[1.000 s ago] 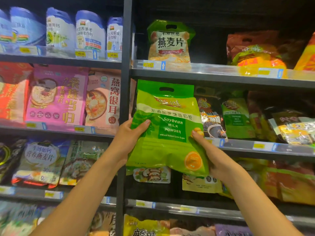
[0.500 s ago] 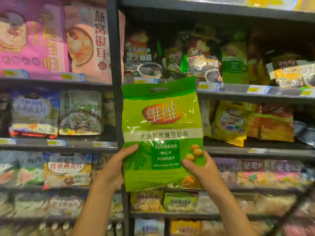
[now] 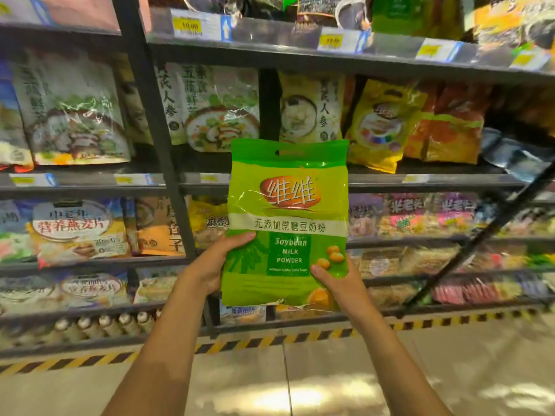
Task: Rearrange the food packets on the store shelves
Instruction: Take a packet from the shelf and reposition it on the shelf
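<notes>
One green soybean milk powder packet (image 3: 288, 223), held upright in the air in front of the shelves (image 3: 390, 183), touching none of them. Two hands: left hand (image 3: 210, 265) grips the lower left edge, right hand (image 3: 339, 283) grips the lower right corner. Two thumbs lie on the front, and the printed label sits between them. The rest of the fingers are behind the packet, hidden. Behind the fingertips there are many shelf packets, motion-blurred, with the top row cut off. Row of bottles (image 3: 105, 324) left of and below the left hand, count unclear. One striped floor tape (image 3: 270, 340) under the wrists.

Versus 0.5 s ago: same two-handed grip. The view has dropped, floor and tape are newly visible, and the packet's top now sits one shelf lower.
</notes>
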Motion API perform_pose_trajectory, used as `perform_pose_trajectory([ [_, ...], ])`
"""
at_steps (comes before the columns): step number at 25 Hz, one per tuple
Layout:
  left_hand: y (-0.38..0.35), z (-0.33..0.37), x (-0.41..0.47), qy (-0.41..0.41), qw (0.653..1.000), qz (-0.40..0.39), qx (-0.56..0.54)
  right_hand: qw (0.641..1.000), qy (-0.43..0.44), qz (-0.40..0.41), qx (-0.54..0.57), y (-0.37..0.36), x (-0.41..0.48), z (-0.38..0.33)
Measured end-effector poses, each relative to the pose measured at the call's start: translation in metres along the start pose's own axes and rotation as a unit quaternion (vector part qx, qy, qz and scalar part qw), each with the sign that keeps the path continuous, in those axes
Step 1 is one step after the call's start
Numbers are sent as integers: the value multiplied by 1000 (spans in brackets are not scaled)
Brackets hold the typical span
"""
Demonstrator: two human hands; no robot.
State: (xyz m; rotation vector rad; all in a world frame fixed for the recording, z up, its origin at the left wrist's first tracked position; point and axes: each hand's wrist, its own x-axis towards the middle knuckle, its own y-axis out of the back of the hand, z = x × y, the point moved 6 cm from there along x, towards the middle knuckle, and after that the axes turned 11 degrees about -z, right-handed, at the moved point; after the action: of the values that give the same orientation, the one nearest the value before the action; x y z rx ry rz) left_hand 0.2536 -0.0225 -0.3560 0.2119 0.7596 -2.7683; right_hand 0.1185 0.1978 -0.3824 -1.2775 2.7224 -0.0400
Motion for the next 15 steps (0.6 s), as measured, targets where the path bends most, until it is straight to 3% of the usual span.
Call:
perform_pose_trajectory([
  [7, -41, -68, 41, 72, 997, 13, 30, 995, -48, 83, -11, 70, -45, 41],
  [15, -140, -106, 81, 97, 994, -12, 47, 993, -54, 109, 5, 170, -91, 45],
])
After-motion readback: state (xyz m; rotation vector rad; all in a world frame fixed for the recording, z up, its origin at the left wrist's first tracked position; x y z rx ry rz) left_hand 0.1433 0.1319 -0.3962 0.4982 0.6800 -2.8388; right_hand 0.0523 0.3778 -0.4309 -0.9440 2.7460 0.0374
